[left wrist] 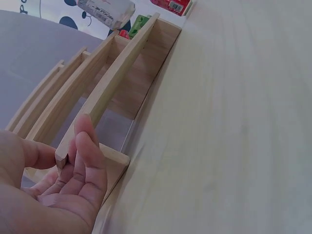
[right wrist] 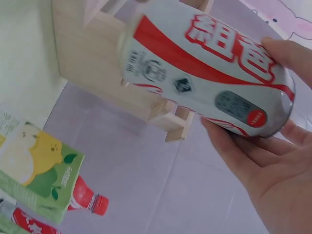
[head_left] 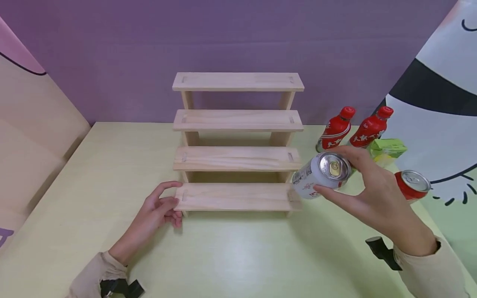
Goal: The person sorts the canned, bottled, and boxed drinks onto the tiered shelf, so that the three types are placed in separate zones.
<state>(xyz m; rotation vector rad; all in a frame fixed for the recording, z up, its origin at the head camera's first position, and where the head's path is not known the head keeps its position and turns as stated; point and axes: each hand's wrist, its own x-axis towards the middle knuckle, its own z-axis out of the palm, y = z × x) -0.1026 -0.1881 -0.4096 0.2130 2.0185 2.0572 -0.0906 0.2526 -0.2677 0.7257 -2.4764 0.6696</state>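
A pale wooden four-step rack (head_left: 235, 196) stands at the middle of the table, with its lowest step nearest. At that step's left end, my left hand (head_left: 158, 207) grips the board, thumb and fingers around its corner in the left wrist view (left wrist: 73, 180). My right hand (head_left: 376, 194) holds a white drink can (head_left: 316, 176) by its top end, tilted, beside the right end of the lower steps. Red bands and large red characters mark the can's side (right wrist: 209, 73) in the right wrist view.
Two red-capped bottles (head_left: 337, 128) stand behind my right hand, with a green juice carton (head_left: 388, 147) close by. A red can (head_left: 411, 185) stands to the right of that hand. Behind the rack rises a purple backdrop (head_left: 238, 37).
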